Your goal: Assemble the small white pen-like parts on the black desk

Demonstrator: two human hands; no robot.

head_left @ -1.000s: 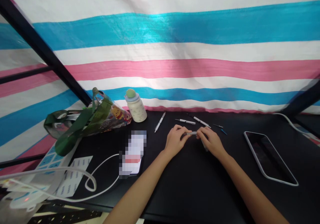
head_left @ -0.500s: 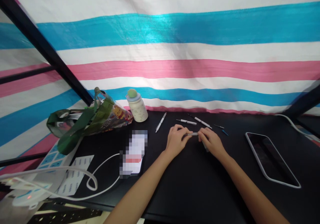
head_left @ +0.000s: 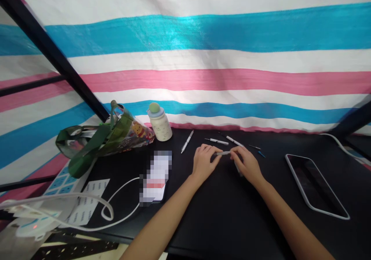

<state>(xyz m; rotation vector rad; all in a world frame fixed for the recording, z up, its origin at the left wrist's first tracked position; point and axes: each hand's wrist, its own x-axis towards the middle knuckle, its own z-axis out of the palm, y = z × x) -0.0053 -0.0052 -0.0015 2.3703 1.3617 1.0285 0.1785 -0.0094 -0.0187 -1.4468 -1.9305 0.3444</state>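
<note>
Over the black table (head_left: 208,213), my left hand (head_left: 204,160) pinches one end of a thin, pale grey pen piece (head_left: 223,153). The other end is in the fingers of my right hand (head_left: 246,163), so the piece lies level between both hands. A greyish object (head_left: 239,171) pokes out below my right palm, mostly hidden. Just beyond the hands lie a white pen (head_left: 187,141), a white pen barrel (head_left: 218,141) with a dark thin end, and another white barrel (head_left: 234,140). Right of them are a small dark stick (head_left: 254,146) and a small blue piece (head_left: 261,154).
A lit phone (head_left: 158,179) with a white cable (head_left: 124,223) lies to the left, near a green bag (head_left: 116,140) and a cream bottle (head_left: 161,126). On the right rests a dark-screened tablet (head_left: 315,184) with a pale rim. A striped sheet (head_left: 217,82) hangs behind.
The view has shifted very slightly. Both hands keep their hold on the pale grey piece, which looks a little more exposed and slightly higher between the fingers.
</note>
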